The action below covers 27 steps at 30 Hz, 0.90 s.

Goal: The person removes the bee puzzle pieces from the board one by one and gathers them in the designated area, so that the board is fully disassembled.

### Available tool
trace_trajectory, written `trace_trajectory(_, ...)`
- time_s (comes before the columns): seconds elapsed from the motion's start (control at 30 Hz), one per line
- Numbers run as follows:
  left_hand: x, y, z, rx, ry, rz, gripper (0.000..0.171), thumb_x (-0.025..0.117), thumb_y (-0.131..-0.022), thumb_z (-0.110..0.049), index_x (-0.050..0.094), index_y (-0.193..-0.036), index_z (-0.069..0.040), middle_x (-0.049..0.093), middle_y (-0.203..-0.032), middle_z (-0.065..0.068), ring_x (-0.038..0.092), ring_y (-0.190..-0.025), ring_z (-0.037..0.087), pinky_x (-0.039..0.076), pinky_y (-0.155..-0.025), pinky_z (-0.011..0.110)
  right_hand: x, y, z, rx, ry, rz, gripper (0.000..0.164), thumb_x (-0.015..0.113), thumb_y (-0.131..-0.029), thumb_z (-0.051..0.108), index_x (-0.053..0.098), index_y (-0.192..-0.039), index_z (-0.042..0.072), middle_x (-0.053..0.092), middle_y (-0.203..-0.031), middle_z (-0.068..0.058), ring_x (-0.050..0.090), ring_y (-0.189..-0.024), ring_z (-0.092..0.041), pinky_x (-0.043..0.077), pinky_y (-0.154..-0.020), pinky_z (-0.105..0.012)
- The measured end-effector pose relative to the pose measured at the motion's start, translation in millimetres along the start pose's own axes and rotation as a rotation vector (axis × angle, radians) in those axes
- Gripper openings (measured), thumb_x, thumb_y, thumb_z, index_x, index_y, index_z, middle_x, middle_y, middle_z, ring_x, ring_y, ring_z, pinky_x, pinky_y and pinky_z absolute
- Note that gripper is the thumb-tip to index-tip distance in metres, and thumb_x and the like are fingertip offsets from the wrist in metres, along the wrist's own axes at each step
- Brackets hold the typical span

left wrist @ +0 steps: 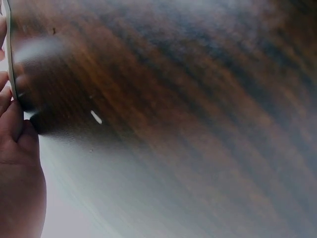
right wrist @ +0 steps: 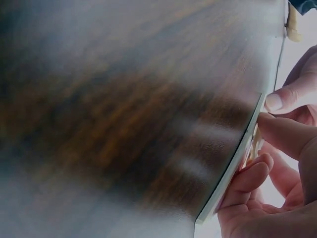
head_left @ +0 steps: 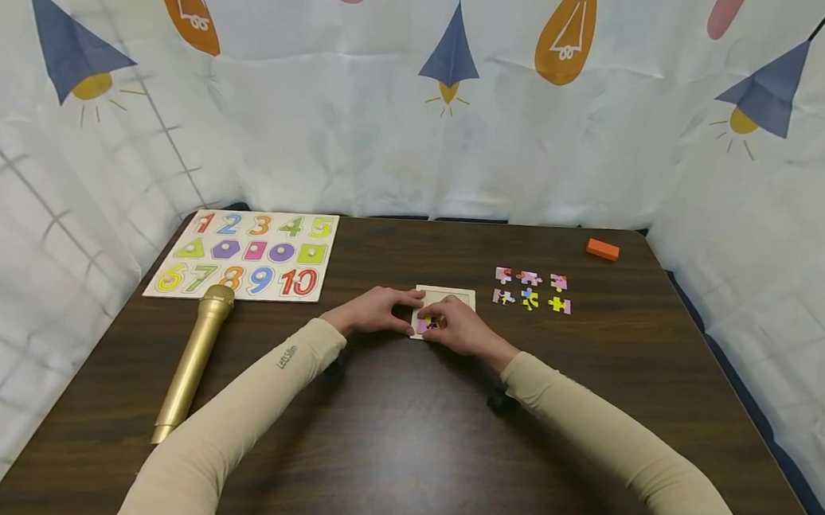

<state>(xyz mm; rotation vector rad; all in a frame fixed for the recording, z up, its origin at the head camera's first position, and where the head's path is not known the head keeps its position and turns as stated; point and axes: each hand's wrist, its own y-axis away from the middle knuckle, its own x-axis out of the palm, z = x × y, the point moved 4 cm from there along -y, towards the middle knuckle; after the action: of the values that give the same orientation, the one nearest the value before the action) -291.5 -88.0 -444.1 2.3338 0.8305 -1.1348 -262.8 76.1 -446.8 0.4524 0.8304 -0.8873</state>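
Note:
A small jigsaw tray (head_left: 455,292) with a pale raised rim lies on the table between both hands. My left hand (head_left: 377,311) holds its left side, thumb at the near corner and fingers near the far one. Over the tray, my right hand (head_left: 463,327) bends its fingers down and pinches a jigsaw piece (right wrist: 256,143), largely hidden by the fingers. A pink and yellow patch of the picture (head_left: 425,323) shows at the tray's near left. The left wrist view catches only part of the left hand (left wrist: 17,163) and the tray's edge (left wrist: 11,54).
Several loose jigsaw pieces (head_left: 529,278) lie in two rows right of the tray. An orange block (head_left: 603,249) sits at the back right. A number-and-shape board (head_left: 240,256) lies at the back left, with a gold microphone (head_left: 193,362) overlapping its near edge, beside the left forearm.

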Motion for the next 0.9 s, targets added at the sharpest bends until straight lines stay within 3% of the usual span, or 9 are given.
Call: trace_trajectory(0.9, 1.6, 0.4, 0.8, -0.001, -0.005, -0.016, 0.056, 0.075, -0.087, -0.024, 0.057, -0.137, -0.004, 0.041, -0.152, 0.007, 0.037, -0.14, 0.026, 0.032, -0.112, 0.043, -1.7, 2.5, -4.8, 0.02, -0.01, -0.005, 0.03, 0.073, -0.089, 0.019, 0.07, -0.118, 0.01, 0.06, -0.103, -0.006, 0.057, -0.086, -0.017, 0.048, -0.075, -0.031)
